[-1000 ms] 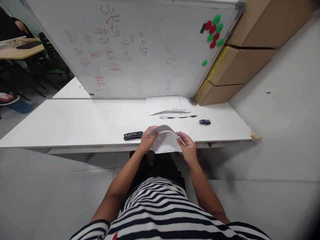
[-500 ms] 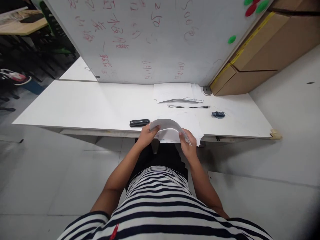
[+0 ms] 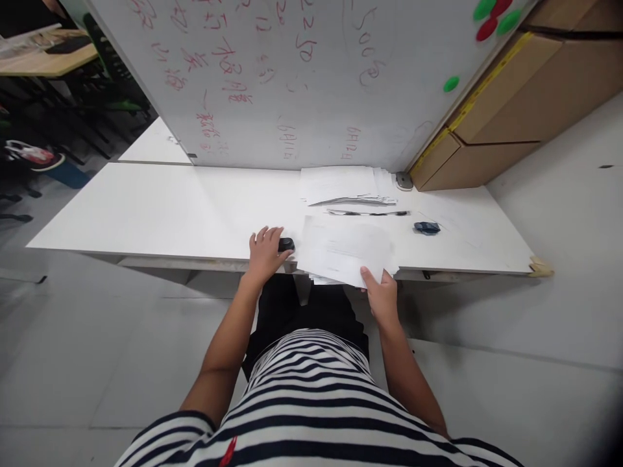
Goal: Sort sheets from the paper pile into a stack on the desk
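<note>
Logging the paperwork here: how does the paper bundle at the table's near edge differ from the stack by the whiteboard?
The near bundle overhangs the table edge, pinched at a corner by the right hand; the far stack lies wholly on the table, untouched. The near bundle looks thinner and skewed. Both are white sheets.

Looks like an office or classroom: whiteboard (image 3: 302, 78) with red writing and magnets (image 3: 491, 19), long white table (image 3: 146, 214), stacked papers (image 3: 345, 185), cardboard boxes (image 3: 511, 110), desks behind.
</note>
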Tool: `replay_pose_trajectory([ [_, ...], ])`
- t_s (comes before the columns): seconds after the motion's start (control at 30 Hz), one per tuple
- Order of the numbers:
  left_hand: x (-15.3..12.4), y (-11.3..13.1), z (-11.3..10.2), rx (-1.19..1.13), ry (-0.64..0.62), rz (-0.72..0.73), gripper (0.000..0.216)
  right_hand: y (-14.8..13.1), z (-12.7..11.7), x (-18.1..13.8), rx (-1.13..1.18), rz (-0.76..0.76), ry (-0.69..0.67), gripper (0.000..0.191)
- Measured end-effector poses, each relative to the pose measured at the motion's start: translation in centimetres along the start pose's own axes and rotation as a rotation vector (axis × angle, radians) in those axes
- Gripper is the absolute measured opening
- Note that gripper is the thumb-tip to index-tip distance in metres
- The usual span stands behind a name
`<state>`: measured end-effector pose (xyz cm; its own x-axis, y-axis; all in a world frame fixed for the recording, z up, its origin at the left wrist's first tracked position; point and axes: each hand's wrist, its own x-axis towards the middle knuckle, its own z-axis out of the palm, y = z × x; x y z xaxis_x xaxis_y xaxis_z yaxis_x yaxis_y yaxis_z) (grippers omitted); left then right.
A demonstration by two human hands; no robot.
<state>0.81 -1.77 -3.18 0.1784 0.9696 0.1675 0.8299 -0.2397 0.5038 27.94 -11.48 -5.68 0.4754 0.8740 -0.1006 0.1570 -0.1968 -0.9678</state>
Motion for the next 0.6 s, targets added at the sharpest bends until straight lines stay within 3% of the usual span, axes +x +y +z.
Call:
replay_pose_trajectory([
  [0.07,0.5,-1.7,0.2,0.079,-0.065,-0.032,0.045,0.4,0.2,0.0,0.055,0.066,-0.021,0.053],
  [0.2,0.8,-3.4,0.3,-0.036,-0.128,0.001,0.030,0.8,0.8,-0.1,0.113,0.103,-0.058,0.050],
  [0.4,0.5,-3.3,-0.6,-0.209,-0.161,0.002,0.031,0.7,1.8,-1.0,0.149,0.135,-0.147,0.043],
  [0.6,0.1,-2.8,-0.7,-0.167,-0.215,0.039,0.029,0.4,2.7,-2.4,0.218,0.166,-0.295,0.043],
])
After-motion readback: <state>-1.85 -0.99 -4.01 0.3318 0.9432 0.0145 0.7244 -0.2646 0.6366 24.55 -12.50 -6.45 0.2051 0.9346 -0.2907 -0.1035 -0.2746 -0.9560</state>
